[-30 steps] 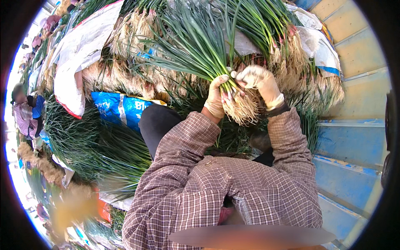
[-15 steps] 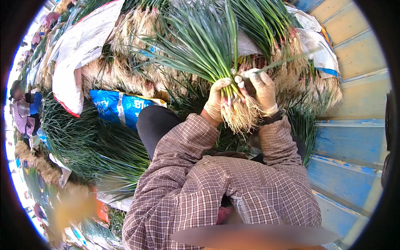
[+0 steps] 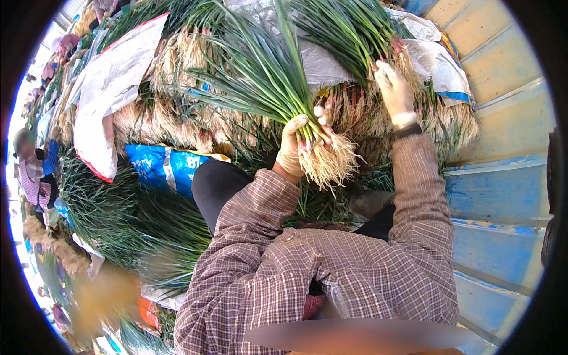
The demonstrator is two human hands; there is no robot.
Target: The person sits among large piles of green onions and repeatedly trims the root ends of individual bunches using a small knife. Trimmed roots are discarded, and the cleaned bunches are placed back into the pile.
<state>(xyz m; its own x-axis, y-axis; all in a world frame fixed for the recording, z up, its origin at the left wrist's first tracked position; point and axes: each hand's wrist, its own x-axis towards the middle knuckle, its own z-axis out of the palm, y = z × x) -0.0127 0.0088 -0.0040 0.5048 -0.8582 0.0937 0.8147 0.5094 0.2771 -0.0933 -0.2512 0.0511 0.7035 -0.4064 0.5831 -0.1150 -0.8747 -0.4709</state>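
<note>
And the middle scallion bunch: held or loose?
Held: the left hand grips the scallion bunch above its roots; the right hand is off it.

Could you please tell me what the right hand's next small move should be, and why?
Probably pinch an onion from the upper pile: the right hand's fingertips are at its root-end edge, while the left hand holds a bunch. Whether they grip one is unclear.

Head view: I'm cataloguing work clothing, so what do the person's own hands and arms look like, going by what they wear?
The left hand and right hand wear pale, close-fitting gloves. The long sleeves are brown with a check of thin pale lines. A dark band shows between the right glove and its sleeve.
</note>
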